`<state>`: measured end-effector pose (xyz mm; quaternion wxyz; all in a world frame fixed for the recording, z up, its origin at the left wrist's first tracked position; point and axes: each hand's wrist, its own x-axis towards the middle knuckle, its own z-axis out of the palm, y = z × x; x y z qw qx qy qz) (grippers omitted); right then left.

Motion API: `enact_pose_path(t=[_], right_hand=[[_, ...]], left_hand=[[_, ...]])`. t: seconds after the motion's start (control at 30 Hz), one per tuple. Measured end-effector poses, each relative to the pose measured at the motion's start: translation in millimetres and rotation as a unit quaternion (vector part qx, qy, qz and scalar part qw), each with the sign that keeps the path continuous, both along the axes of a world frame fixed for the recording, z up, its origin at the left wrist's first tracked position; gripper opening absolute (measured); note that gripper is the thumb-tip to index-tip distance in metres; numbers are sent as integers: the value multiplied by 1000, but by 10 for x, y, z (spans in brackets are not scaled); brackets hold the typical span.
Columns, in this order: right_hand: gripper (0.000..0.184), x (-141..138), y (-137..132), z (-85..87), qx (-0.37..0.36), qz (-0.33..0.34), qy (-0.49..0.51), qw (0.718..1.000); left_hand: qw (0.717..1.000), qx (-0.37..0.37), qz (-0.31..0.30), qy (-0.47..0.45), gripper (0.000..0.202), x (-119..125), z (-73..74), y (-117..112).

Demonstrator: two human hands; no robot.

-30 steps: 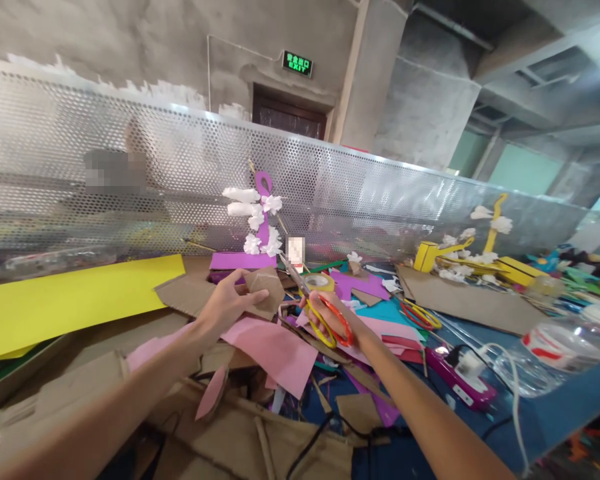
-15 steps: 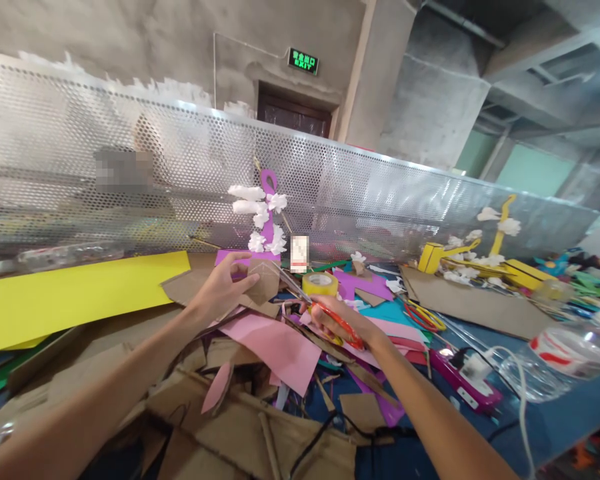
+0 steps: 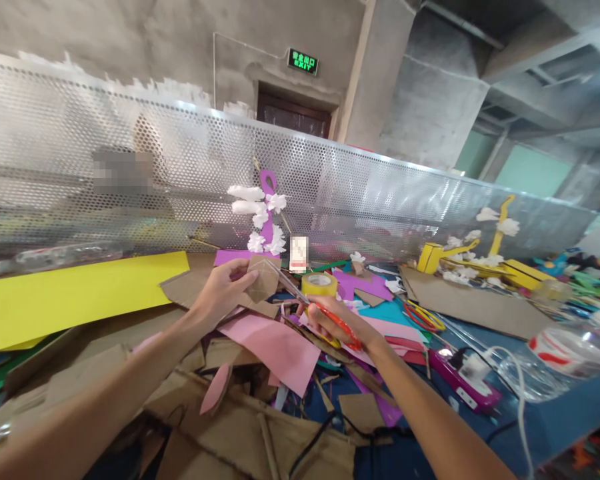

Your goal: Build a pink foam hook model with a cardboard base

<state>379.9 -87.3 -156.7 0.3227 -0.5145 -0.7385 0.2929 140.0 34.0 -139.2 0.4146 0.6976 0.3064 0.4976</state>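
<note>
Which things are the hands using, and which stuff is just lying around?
In use:
- small cardboard piece, in the left hand
- scissors, in the right hand

Seemingly just lying about:
- yellow tape roll
- large yellow sheet
- pink sheet
- purple power strip

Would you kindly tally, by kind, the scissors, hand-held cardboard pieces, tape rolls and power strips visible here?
Scissors: 2 pairs, one in the right hand, the other pair lying farther right
Cardboard piece in the left hand: 1
Yellow tape roll: 1
Purple power strip: 1
Total: 5
</note>
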Motion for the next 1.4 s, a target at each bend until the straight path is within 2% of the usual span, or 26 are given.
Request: enact_pose_path(t=[0.2, 0.4, 0.5, 0.67, 0.87, 1.17, 1.4], right_hand=[[78, -34, 10, -25, -3, -11, 17, 1000], [66, -104, 10, -67, -24, -33, 45, 998], [66, -152, -8, -43, -4, -58, 19, 998], [65, -204, -25, 10, 27, -80, -7, 996], [63, -194, 12, -16, 65, -91, -35, 993], [62, -190, 44, -70, 83, -92, -42, 991], [58, -137, 70, -111, 94, -67, -51, 992]], left_hand=[[1000, 19, -7, 16, 32, 7, -45, 13], [998, -44, -38, 3, 58, 37, -183, 50], [998, -43, -34, 5, 60, 28, -214, 54], [999, -41, -32, -5, 60, 17, -211, 63], [995, -74, -54, -31, 61, 16, -158, 23], [996, -64, -48, -35, 61, 23, -185, 16], [996, -59, -57, -23, 60, 25, -197, -6]])
